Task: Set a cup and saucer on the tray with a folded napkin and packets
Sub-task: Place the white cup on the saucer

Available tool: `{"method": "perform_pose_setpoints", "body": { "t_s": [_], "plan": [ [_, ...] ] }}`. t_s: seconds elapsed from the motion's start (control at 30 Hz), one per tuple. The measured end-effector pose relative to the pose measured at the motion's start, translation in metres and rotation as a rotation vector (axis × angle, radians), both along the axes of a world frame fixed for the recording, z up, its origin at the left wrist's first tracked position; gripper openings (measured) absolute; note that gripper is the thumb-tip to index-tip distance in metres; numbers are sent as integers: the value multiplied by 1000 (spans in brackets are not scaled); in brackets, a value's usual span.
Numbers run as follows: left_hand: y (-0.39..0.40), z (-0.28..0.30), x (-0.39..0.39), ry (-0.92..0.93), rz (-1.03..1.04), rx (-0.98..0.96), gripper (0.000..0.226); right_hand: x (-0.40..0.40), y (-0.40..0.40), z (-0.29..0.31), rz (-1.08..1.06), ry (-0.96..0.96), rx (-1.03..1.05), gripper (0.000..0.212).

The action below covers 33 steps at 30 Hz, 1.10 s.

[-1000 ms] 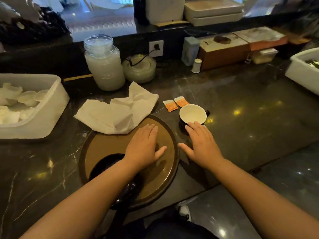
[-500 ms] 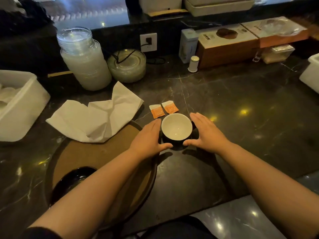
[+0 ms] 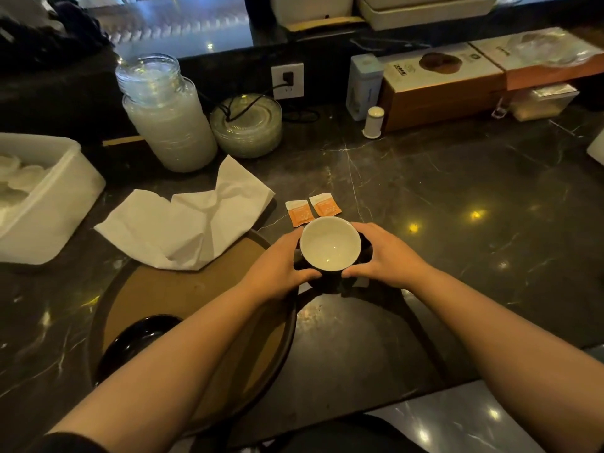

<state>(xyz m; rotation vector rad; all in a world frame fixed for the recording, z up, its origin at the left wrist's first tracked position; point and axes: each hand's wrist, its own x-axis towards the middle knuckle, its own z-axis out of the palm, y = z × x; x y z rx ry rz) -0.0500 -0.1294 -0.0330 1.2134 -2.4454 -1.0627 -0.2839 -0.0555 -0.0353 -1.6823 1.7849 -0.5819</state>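
Cup (image 3: pixel 330 245): white inside, dark outside, upright and empty; sits just off the tray's right rim, over the dark counter, between both hands; whether it rests on the counter or is lifted cannot be told.
Left hand (image 3: pixel 277 271): curled against the cup's left side, thumb on the near wall, gripping it.
Right hand (image 3: pixel 385 256): curled against the cup's right side, thumb on the near wall, gripping it.
Packets (image 3: pixel 312 212): two, orange and white, flat on the counter side by side, just beyond the cup; the left one is partly hidden by the cup's rim.
Tray (image 3: pixel 157 289): round, tan floor, dark rim; near left of the cup; the left forearm crosses over it.
Saucer (image 3: pixel 137 341): black, glossy, on the tray's near left part, partly hidden by the left forearm.
Napkin (image 3: pixel 186 223): white, crumpled, loosely spread, not folded; lies on the counter with its near edge over the tray's far rim.
Counter (image 3: pixel 457 207): dark veined stone, glossy, with light spots.
Jar (image 3: pixel 166 116): clear glass, lidded, filled with pale contents, beyond the napkin.
Plates (image 3: pixel 246 125): stack of clear glass, right of the jar, a black cord across the top.
Bin (image 3: pixel 49 204): white plastic, far left, holding white items.
Boxes (image 3: pixel 457 83): cardboard, at the back right.
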Motion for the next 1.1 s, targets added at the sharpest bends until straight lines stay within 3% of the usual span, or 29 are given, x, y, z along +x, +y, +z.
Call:
{"method": "perform_pose_setpoints", "body": {
  "t_s": [0.23, 0.5, 0.83, 1.1],
  "plan": [
    [9, 28, 47, 61, 17, -62, 89, 45, 7, 32, 47, -12, -105, 93],
    [40, 53, 155, 98, 48, -85, 87, 146, 22, 57, 126, -11, -146, 97],
    [79, 45, 290, 70, 174, -105, 83, 273, 30, 36, 260, -16, -126, 94],
    [86, 17, 322, 37, 204, -65, 81, 306, 35, 18, 280, 1, -88, 93]
  ]
}}
